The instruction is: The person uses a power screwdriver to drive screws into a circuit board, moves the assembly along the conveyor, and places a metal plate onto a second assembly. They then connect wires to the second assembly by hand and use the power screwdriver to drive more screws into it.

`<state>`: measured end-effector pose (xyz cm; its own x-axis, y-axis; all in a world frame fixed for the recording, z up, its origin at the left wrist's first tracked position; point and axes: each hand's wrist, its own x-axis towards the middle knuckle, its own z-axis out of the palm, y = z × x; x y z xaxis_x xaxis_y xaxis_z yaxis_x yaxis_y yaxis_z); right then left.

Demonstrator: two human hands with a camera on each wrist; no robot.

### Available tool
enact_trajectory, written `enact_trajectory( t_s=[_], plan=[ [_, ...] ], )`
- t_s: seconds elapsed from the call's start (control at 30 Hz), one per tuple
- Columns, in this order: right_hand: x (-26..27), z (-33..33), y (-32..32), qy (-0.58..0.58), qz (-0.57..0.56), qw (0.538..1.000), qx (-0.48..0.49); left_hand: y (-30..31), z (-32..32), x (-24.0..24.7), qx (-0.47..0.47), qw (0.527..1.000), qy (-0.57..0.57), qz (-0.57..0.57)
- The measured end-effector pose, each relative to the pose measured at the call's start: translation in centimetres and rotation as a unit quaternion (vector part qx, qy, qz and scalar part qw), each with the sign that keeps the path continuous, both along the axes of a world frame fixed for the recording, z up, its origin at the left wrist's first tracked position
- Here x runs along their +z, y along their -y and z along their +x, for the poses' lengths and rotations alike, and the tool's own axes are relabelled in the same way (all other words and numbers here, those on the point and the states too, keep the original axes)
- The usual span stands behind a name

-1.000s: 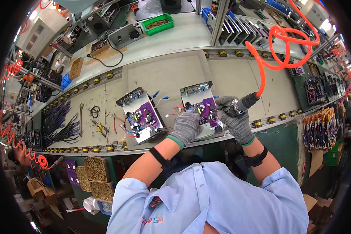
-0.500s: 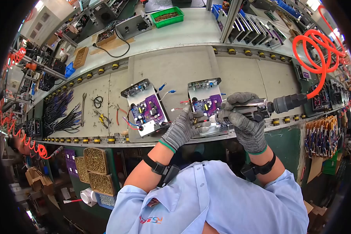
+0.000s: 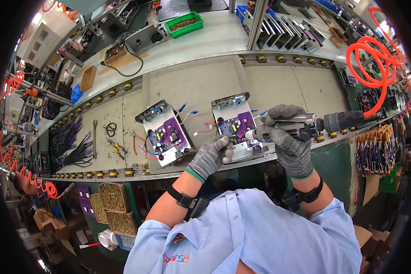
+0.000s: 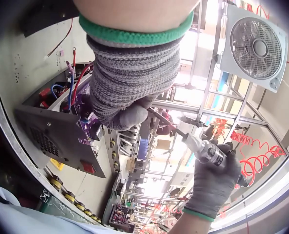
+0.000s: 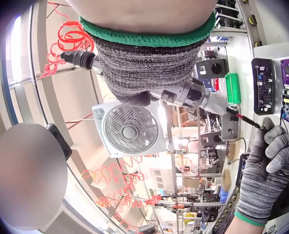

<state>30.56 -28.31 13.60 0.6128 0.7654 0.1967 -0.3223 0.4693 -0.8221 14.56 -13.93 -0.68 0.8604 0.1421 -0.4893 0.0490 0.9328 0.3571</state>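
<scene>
In grey knit gloves, both hands are raised over the near end of a metal chassis with a purple circuit board. My right hand grips an air screwdriver, held sideways with its bit pointing left. The dark bit runs to the fingertips of my left hand. There, thumb and forefinger pinch a small brass-coloured screw at the tip of the bit; the fingers partly hide it. A second chassis with a purple board lies to the left on the same grey work surface.
An orange coiled hose runs from the screwdriver up right. Cutters, a wrench and black cable bundles lie left. Bins of brass screws stand below the front edge; a green tray is at the back.
The screwdriver has swung from over the right chassis to a sideways pose, its bit toward my left hand. My left hand has come off the board, its fingertips now at the bit's tip.
</scene>
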Motion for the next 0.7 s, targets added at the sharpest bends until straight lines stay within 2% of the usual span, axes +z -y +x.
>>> enact_trajectory(
  t_s=[0.17,0.27,0.33,0.4,0.43,0.47,0.5,0.63,0.7],
  plan=[
    [0.6,0.2,0.5,0.005,0.013,0.999,-0.034,0.1,0.5,0.5,-0.005,0.999,-0.03,0.032],
    [0.6,0.0,0.9,-0.001,0.004,1.0,-0.03,0.0,0.5,1.1,-0.018,1.0,-0.021,0.012],
    [1.2,-0.2,1.4,-0.023,-0.013,1.0,-0.014,0.2,0.6,1.6,-0.048,0.996,-0.008,0.079],
    [0.8,0.0,1.8,0.011,-0.041,0.998,-0.037,0.6,1.2,3.4,-0.054,0.972,-0.021,0.228],
    [0.3,0.5,2.2,0.004,-0.049,0.999,0.001,0.5,1.2,3.3,-0.065,0.953,-0.035,0.295],
    [0.3,0.3,2.0,-0.049,0.011,0.999,0.008,0.7,1.5,2.8,-0.048,0.932,-0.071,0.351],
    [0.0,0.7,2.4,-0.028,-0.001,0.999,0.017,0.6,1.6,1.9,-0.048,0.924,-0.06,0.373],
    [0.5,1.0,3.0,-0.008,-0.029,1.0,-0.004,0.6,1.8,2.2,-0.073,0.922,-0.061,0.376],
    [0.7,1.0,3.4,-0.041,-0.019,0.999,0.009,0.4,1.6,3.1,-0.099,0.956,-0.059,0.271]
  ],
)
